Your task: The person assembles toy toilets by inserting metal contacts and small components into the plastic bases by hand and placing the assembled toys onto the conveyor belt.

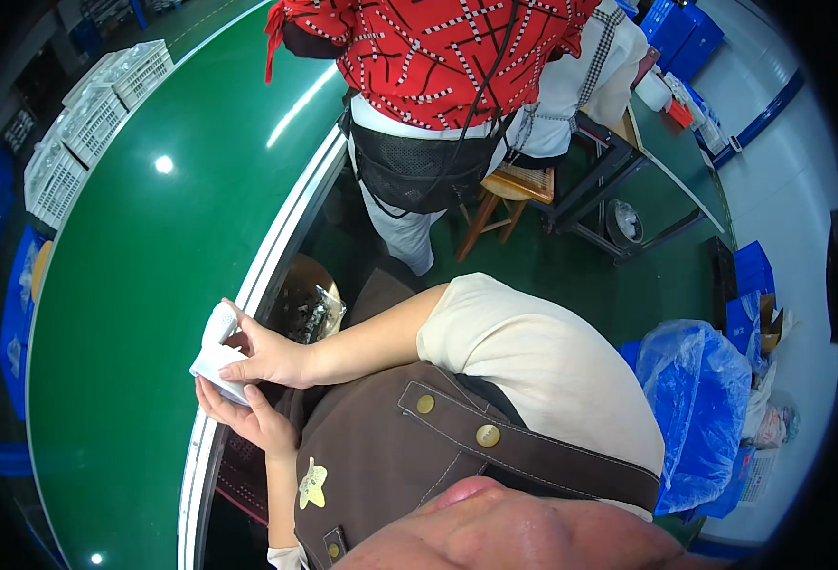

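Both my hands meet over the near edge of the green work table [143, 285], on a small white part [212, 359] that seems to be plastic. One section of it stands up and shows a dotted or perforated surface. My right hand [274, 355] grips it from above, thumb and fingers pressed on its side. From below, my left hand [246, 415] supports it, its fingers curled around the lower edge. The fingers hide much of the part, so its exact kind cannot be made out.
A round tan container [307, 290] with dark scraps and clear plastic is beside the table edge. A person in a red patterned top [438, 66] stands ahead, near a wooden stool [523, 183]. White crates [94, 128] line the far side; a blue plastic-covered bin [694, 418] is at right.
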The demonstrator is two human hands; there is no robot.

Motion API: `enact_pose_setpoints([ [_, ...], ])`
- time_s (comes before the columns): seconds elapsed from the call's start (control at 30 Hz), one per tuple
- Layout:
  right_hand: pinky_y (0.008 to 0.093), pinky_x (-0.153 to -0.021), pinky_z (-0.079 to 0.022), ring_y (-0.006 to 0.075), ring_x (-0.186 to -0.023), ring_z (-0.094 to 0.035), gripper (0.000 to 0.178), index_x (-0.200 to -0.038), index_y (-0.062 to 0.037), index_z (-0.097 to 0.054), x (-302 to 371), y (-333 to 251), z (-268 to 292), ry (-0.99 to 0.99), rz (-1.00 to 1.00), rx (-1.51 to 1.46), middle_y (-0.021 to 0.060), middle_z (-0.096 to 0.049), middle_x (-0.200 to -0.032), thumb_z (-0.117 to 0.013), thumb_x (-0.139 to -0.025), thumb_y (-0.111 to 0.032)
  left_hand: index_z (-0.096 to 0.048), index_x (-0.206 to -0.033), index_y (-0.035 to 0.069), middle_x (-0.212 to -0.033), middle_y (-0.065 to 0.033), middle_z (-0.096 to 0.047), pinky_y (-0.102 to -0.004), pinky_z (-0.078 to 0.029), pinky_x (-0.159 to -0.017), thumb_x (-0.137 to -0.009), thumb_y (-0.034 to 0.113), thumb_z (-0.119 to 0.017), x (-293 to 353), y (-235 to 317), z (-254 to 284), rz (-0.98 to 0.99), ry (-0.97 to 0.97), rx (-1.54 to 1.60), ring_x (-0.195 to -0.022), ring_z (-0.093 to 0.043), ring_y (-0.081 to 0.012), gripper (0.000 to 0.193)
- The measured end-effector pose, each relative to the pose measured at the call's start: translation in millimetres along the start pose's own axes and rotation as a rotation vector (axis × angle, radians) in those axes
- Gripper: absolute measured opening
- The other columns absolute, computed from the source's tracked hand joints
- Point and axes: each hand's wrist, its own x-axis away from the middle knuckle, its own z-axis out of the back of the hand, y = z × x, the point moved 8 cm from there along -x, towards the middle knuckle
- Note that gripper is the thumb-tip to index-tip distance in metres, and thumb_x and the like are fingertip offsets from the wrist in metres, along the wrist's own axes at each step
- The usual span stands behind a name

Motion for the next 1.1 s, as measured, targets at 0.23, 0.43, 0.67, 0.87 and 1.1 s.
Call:
enact_pose_setpoints([
  [0.23, 0.0411, -0.099, -0.045, 0.0243, -0.118, -0.048, 0.109, -0.155, -0.0154, 0.010, -3, 0, 2, 0.024, -0.018, 0.020, 0.0164, -0.046, -0.127, -0.074, -0.084, -0.010, -0.023, -0.149, 0.000, -0.151, -0.0178, -0.017, -0.0433, -0.029, -0.113, -0.100, 0.022, -0.049, -3, -2, -1, 0.001, -0.020, -0.031, -0.140, -0.026, -0.0288, 0.060],
  [0.43, 0.0391, -0.103, -0.041, 0.0228, -0.119, -0.047, 0.109, -0.155, -0.0166, 0.009, -14, 3, 2, 0.044, -0.025, 0.024, 0.0150, -0.046, -0.128, -0.074, -0.085, -0.010, -0.024, -0.149, 0.000, -0.153, -0.0196, -0.018, -0.0441, -0.027, -0.113, -0.098, 0.020, -0.051, -11, -7, 2, -0.002, -0.039, -0.026, -0.141, -0.024, -0.0303, 0.061],
  [0.67, 0.0378, -0.106, -0.038, 0.0218, -0.123, -0.044, 0.088, -0.150, -0.0094, -0.017, -41, 11, -4, 0.065, 0.005, 0.053, 0.0128, -0.044, -0.133, -0.071, -0.081, -0.003, -0.029, -0.146, -0.001, -0.151, -0.0239, -0.025, -0.0484, -0.022, -0.115, -0.093, 0.020, -0.056, -21, -26, 34, -0.071, 0.017, -0.201, -0.141, -0.023, -0.0376, 0.064],
  [0.87, 0.0392, -0.107, -0.038, 0.0258, -0.131, -0.041, 0.098, -0.152, -0.0078, -0.005, -86, -22, -1, -0.017, 0.319, 0.421, 0.0159, -0.041, -0.139, -0.071, -0.079, 0.000, -0.044, -0.137, 0.002, -0.144, -0.0235, -0.035, -0.0495, -0.025, -0.112, -0.084, 0.014, -0.065, -59, -49, 80, -0.120, 0.105, -0.514, -0.136, -0.031, -0.0414, 0.058],
  [1.1, 0.0396, -0.107, -0.036, 0.0288, -0.125, -0.049, 0.104, -0.154, -0.0051, -0.002, -137, -26, -44, -0.151, 0.244, 0.773, 0.0218, -0.046, -0.136, -0.074, -0.079, -0.005, -0.051, -0.130, 0.003, -0.138, -0.0194, -0.043, -0.0504, -0.030, -0.108, -0.085, 0.017, -0.067, -73, -101, 116, 0.110, 0.154, -0.577, -0.133, -0.036, -0.0397, 0.050],
])
